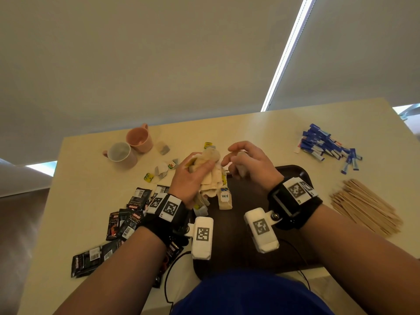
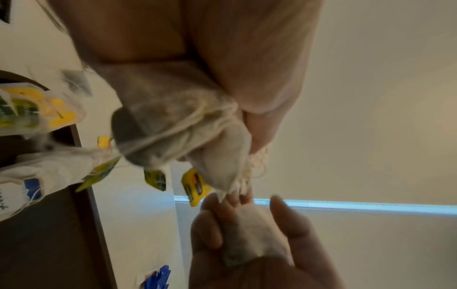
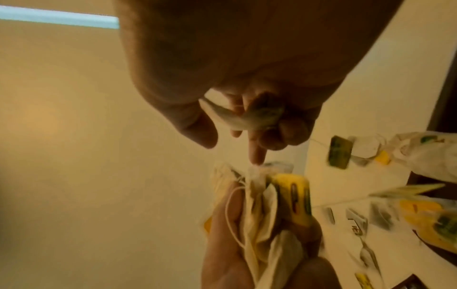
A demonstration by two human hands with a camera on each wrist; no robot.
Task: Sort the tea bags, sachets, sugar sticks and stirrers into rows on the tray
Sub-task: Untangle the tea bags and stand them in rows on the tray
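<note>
thin, matt filter-paper tea bags (image 1: 210,176) with cotton-like strings; glossy black foil sachets (image 1: 127,220); pale bare-wood stirrers (image 1: 363,206); smooth dark plastic tray (image 1: 236,235) (slight sheen); glazed ceramic mugs (image 1: 128,147).

A crumpled bunch of pale paper tea bags (image 1: 205,164) with strings and yellow tags is held up over the far left corner of the dark brown tray (image 1: 238,235); more bags hang from it down onto the tray. One tea bag with a white "YATÉ" tag (image 1: 225,199) lies flat on the tray's left part. A single tea bag (image 1: 241,170) is held just right of the bunch. Loose tea bags (image 1: 162,170) lie on the table, far left of the tray. Black sachets (image 1: 127,217) are scattered left of the tray, blue sugar sticks (image 1: 327,147) heaped far right, and wooden stirrers (image 1: 363,206) piled right.
</note>
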